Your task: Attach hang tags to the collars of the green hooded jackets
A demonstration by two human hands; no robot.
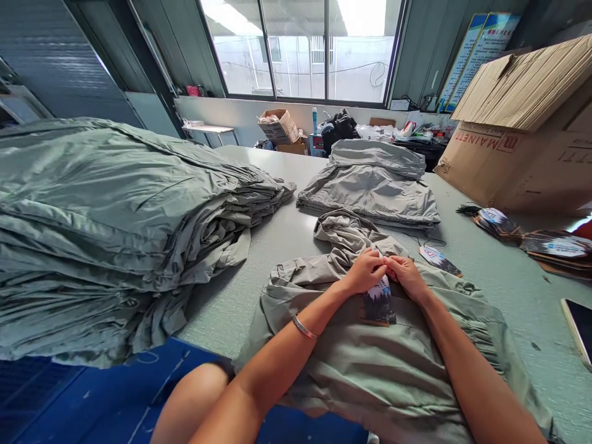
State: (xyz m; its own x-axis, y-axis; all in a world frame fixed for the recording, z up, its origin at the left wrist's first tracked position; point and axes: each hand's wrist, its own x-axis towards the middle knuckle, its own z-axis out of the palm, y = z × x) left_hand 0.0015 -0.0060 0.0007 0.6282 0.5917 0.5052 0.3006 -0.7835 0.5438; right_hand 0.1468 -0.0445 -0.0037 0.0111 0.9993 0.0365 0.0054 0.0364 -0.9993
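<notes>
Closely together, the left hand [365, 271] and the right hand [406, 277] are held, their fingers curled and meeting over the top of a hang tag [379, 302], so that the tag is pinched between them and its upper end is hidden. Both forearms are angled inward from the lower corners of the view, and a metal bangle [304, 327] is worn on the left wrist. The tag, printed with a dark forest scene, is suspended just above a sage-green jacket [370, 376], which is laid flat and slightly wrinkled on the counter [513, 302], its collar area bunched beyond the hands.

A tall folded stack of similar garments [115, 216] is piled to the left, and a folded grey-green jacket [370, 191] is placed ahead. Loose tags [439, 261] and overlapping tag piles [555, 246] are scattered to the right, near a phone [578, 327]. A large cardboard carton [518, 135] stands open at the far right, its contents unseen. Farther back, a smaller cardboard box [278, 126] is seen filled with pale crumpled material.
</notes>
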